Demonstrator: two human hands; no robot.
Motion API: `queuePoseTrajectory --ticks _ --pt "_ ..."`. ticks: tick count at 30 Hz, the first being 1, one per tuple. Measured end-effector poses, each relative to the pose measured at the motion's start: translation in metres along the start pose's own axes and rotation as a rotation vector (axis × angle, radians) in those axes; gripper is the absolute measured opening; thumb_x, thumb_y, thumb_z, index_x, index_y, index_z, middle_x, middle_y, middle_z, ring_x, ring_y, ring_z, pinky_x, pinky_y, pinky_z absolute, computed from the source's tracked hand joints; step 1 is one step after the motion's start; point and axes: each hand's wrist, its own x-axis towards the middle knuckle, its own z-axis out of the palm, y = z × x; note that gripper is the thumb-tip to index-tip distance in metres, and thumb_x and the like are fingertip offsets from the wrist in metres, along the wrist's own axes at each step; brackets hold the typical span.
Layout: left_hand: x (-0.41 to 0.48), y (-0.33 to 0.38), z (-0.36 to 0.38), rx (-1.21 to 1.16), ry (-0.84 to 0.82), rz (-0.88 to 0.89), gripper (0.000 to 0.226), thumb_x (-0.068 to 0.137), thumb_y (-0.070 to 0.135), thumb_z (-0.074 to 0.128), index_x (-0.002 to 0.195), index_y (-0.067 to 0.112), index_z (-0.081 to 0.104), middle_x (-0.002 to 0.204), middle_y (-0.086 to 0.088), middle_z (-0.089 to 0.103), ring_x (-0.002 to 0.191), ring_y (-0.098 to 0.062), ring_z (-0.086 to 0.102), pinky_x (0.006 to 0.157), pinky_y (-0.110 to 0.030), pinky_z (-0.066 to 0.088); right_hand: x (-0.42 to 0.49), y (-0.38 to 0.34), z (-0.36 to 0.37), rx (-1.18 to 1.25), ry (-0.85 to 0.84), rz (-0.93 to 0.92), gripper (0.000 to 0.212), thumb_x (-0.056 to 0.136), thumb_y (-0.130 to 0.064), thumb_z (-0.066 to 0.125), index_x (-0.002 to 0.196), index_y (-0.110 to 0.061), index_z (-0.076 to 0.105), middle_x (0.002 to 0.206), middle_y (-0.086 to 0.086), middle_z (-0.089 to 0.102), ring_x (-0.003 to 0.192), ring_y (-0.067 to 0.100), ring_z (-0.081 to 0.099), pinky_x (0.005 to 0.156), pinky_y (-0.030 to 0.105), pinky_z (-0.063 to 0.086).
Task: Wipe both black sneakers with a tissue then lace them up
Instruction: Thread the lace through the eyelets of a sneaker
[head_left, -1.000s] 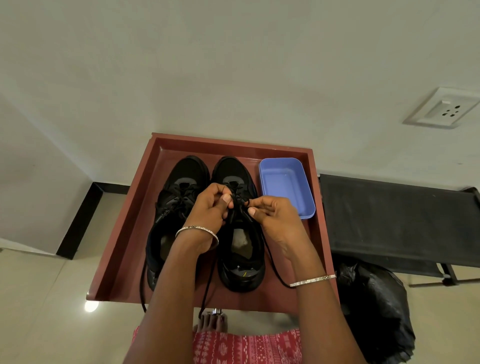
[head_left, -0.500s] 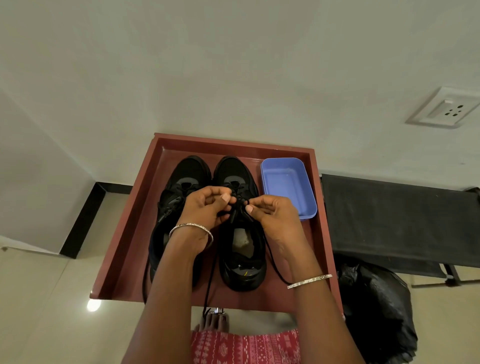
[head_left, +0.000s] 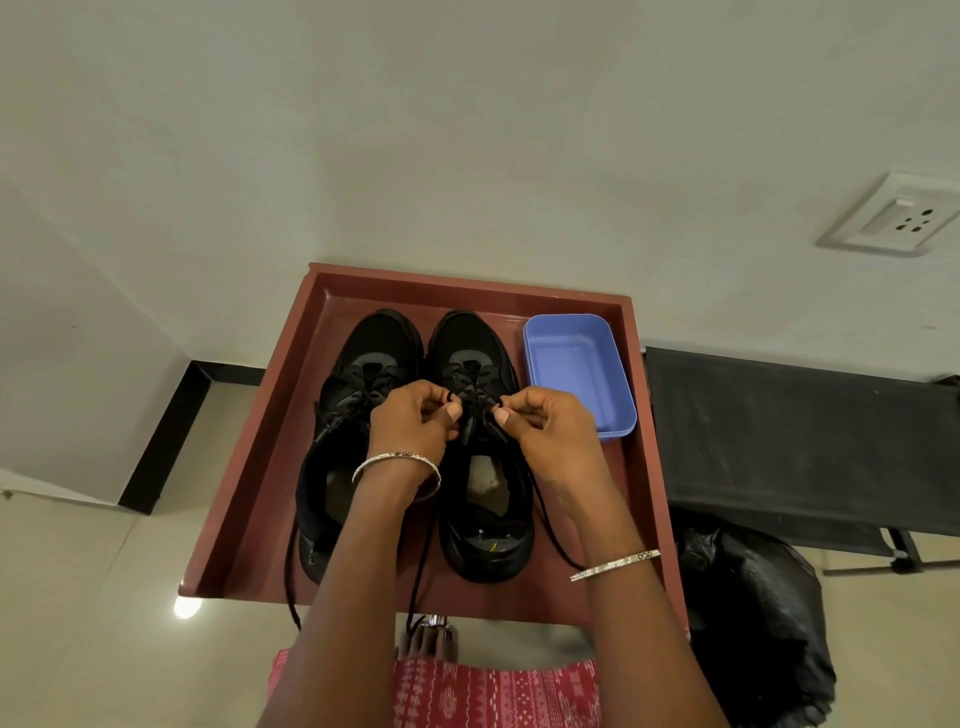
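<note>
Two black sneakers stand side by side, toes away from me, on a reddish-brown tray table (head_left: 249, 499). The left sneaker (head_left: 358, 384) is partly behind my left wrist. Over the tongue of the right sneaker (head_left: 483, 514) both hands work the black lace (head_left: 550, 530). My left hand (head_left: 410, 423) pinches one lace strand with thumb and fingers. My right hand (head_left: 545, 431) pinches the other strand just to the right. Loose lace ends hang over the tray's near edge. No tissue is visible.
A blue plastic tub (head_left: 579, 371) sits at the tray's back right corner. A black bench (head_left: 800, 441) stands to the right, with a black plastic bag (head_left: 753, 623) below it. A wall socket (head_left: 898, 215) is at upper right. My foot (head_left: 431, 642) shows beneath the tray.
Both hands have drawn slightly apart over the right sneaker's tongue, still pinching the lace strands. The sneakers and tub stay in place.
</note>
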Motion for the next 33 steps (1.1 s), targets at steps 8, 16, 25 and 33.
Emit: queuePoseTrajectory --ticks 8,16,25,33 --pt "-0.003 0.004 -0.002 -0.1 -0.016 -0.026 0.005 0.096 0.011 0.065 0.094 0.012 0.069 0.085 -0.003 0.071 0.078 -0.013 0.07 0.074 -0.027 0.06 -0.001 -0.004 0.002 -0.069 0.034 -0.02 0.006 0.093 -0.019 0.068 0.087 -0.021 0.071 0.085 -0.008 0.071 0.083 0.01 0.068 0.083 0.037 0.059" --pt "-0.01 0.002 -0.015 0.133 -0.411 -0.175 0.046 0.088 0.025 0.076 0.119 0.022 0.043 0.085 -0.004 0.058 0.084 -0.02 0.06 0.087 -0.047 0.056 -0.018 0.006 -0.029 -0.041 -0.211 0.099 0.012 0.095 -0.014 0.065 0.107 -0.014 0.069 0.1 0.0 0.069 0.096 0.014 0.065 0.087 0.026 0.053" --pt "-0.009 0.003 -0.022 -0.036 -0.317 -0.175 0.033 0.096 0.007 0.063 0.124 0.011 0.045 0.074 -0.007 0.06 0.07 -0.02 0.063 0.082 -0.044 0.058 -0.032 -0.008 -0.033 -0.154 -0.258 0.203 0.024 0.104 -0.032 0.05 0.099 -0.01 0.059 0.088 -0.001 0.06 0.081 0.012 0.053 0.075 0.029 0.044" --pt "-0.019 0.015 -0.005 0.124 -0.25 -0.051 0.079 0.072 0.052 0.084 0.138 0.041 0.044 0.106 -0.011 0.056 0.089 -0.027 0.062 0.079 -0.038 0.055 -0.048 -0.074 -0.063 0.437 -0.121 0.115 0.012 0.104 -0.024 0.052 0.112 -0.018 0.059 0.067 -0.002 0.053 0.054 0.01 0.046 0.067 0.029 0.054"
